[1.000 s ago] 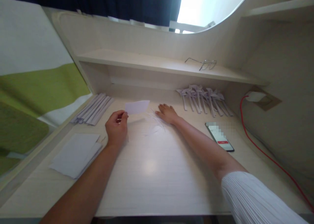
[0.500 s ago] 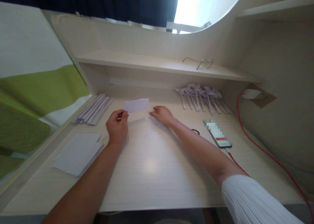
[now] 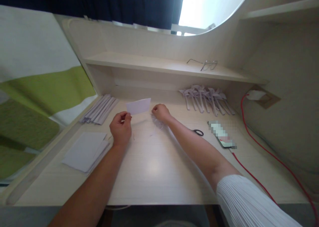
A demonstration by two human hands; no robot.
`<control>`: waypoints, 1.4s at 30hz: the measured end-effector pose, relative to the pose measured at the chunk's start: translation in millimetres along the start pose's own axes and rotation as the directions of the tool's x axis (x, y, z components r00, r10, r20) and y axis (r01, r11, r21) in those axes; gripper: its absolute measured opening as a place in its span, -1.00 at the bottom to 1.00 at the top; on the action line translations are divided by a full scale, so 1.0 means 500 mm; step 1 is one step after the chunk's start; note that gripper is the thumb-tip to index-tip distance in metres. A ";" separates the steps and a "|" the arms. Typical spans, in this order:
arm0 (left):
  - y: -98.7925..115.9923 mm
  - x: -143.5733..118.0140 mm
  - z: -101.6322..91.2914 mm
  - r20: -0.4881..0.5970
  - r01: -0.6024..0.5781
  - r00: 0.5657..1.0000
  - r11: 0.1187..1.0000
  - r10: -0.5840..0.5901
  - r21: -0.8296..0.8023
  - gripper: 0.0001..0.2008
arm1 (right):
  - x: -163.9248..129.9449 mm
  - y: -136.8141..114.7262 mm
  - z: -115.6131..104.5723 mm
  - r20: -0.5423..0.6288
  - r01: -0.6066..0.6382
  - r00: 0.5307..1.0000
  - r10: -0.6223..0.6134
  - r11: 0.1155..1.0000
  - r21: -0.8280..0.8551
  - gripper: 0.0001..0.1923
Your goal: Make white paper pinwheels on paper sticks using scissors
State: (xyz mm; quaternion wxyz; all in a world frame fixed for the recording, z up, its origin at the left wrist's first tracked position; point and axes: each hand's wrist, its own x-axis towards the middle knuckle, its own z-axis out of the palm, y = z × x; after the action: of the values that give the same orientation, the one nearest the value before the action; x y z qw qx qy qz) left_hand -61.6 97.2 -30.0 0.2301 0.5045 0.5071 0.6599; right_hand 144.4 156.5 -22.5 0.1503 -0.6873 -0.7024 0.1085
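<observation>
My left hand (image 3: 121, 127) pinches a small sheet of paper (image 3: 139, 106) by its lower left corner and holds it up over the desk. To the right of that sheet, my right hand (image 3: 161, 113) has its fingertips drawn together; whatever they grip is too small or hidden. Just below those fingers lies a little heap of pale, see-through bits (image 3: 158, 123), partly covered by the hand. The black handle of a pair of scissors (image 3: 198, 132) shows beside my right forearm, which hides the rest.
White sheets (image 3: 83, 150) lie stacked at the left, with rolled paper sticks (image 3: 99, 110) behind them. Several paper pinwheels (image 3: 203, 97) rest at the back right. A phone (image 3: 221, 134) with a red cable (image 3: 251, 174) lies at right. Glasses (image 3: 209, 65) sit on the shelf (image 3: 149, 61).
The fingers of my right hand have closed together and shifted slightly left. More of the scissors handle shows. My left hand keeps hold of the paper; the whole view has shifted a little.
</observation>
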 end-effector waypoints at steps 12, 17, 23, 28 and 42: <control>0.016 -0.058 0.017 0.096 0.039 0.995 0.997 -0.033 -0.067 -0.80 | -0.055 0.070 -0.057 -0.106 -0.035 0.993 0.059 0.975 0.217 -0.66; 0.019 -0.059 0.022 0.118 0.039 0.993 0.993 -0.025 -0.111 -0.76 | -0.169 0.101 -0.071 -0.075 -0.016 0.996 0.039 0.959 0.281 -0.82; 0.022 -0.064 0.023 0.126 0.036 0.992 0.989 -0.018 -0.140 -0.75 | -0.251 0.066 -0.034 -0.010 0.070 0.997 -0.072 0.928 0.366 -0.83; 0.016 -0.067 0.023 0.129 0.022 0.992 0.993 -0.006 -0.119 -0.76 | -0.263 0.061 -0.046 -0.076 0.094 0.995 -0.070 0.914 0.395 -0.75; 0.072 -0.121 0.014 0.334 -0.298 0.897 0.954 0.290 -0.028 -0.86 | -0.401 0.085 -0.101 -0.273 0.206 0.960 -0.062 0.818 0.537 -0.21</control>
State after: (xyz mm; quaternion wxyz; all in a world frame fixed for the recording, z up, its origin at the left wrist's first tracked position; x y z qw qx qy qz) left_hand -24.3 37.4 -23.7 0.2048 0.6824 0.3864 0.5858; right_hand 204.3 -44.8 -2.9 0.4372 -0.5693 -0.6625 0.2140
